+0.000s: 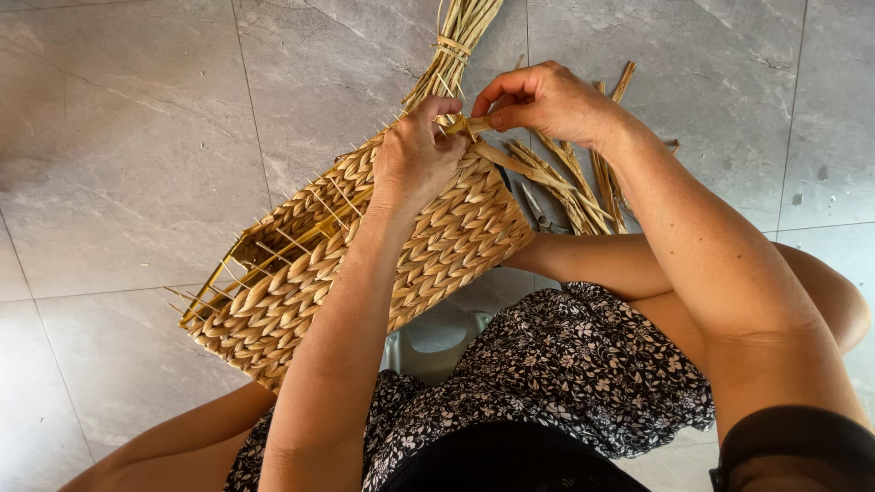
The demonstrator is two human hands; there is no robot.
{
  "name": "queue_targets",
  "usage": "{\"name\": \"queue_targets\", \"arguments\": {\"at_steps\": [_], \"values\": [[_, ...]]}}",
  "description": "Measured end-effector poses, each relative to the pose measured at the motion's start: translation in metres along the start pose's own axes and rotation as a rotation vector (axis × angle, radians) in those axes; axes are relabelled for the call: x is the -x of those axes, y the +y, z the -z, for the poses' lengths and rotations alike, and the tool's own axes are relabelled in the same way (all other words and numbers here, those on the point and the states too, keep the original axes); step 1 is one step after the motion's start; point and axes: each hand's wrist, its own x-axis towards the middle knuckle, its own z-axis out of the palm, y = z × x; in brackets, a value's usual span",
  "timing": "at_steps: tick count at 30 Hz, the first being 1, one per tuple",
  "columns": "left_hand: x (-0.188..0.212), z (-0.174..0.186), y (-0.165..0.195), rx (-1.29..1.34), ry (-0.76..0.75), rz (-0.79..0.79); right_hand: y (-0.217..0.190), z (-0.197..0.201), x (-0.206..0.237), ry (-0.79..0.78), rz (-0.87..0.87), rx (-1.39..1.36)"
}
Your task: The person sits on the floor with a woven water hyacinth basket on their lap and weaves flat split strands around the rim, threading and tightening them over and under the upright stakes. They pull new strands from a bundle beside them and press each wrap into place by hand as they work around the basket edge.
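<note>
A half-woven straw basket (273,292) on a yellow wire frame rests tilted on my lap, its open rim turned to the left. My left hand (415,155) presses on the basket's upper corner, fingers curled over the weave. My right hand (547,100) pinches a flat straw strand (510,164) at that same corner, right beside my left fingers. The strand trails down to the right along the basket's edge.
A tied bundle of straw (451,46) lies on the grey tiled floor (137,118) beyond the basket. Loose straw pieces (583,182) and small metal scissors (536,208) lie under my right forearm. A pale plastic stool (437,342) shows below my dark floral skirt (565,374).
</note>
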Motion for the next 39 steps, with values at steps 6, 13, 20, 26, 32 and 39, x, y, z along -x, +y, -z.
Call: {"name": "queue_targets", "arguments": {"at_steps": [6, 13, 20, 26, 32, 39], "values": [[-0.004, -0.006, -0.005, -0.077, 0.098, -0.068, 0.009, 0.000, -0.003, -0.043, 0.036, -0.011], [-0.006, -0.004, -0.010, -0.019, 0.030, -0.136, 0.014, -0.001, -0.009, -0.151, 0.023, -0.219], [-0.003, 0.006, 0.000, 0.035, -0.074, -0.048, 0.009, -0.006, -0.011, -0.058, 0.064, 0.049], [-0.003, 0.005, 0.007, 0.054, -0.046, 0.036, 0.005, -0.002, -0.009, -0.071, 0.099, 0.195], [-0.004, -0.002, 0.004, 0.023, 0.025, 0.010, -0.015, 0.016, 0.014, 0.003, 0.035, 0.404], [-0.002, 0.000, 0.007, 0.031, 0.010, -0.016, -0.041, 0.007, 0.029, -0.218, -0.196, 0.634]]}}
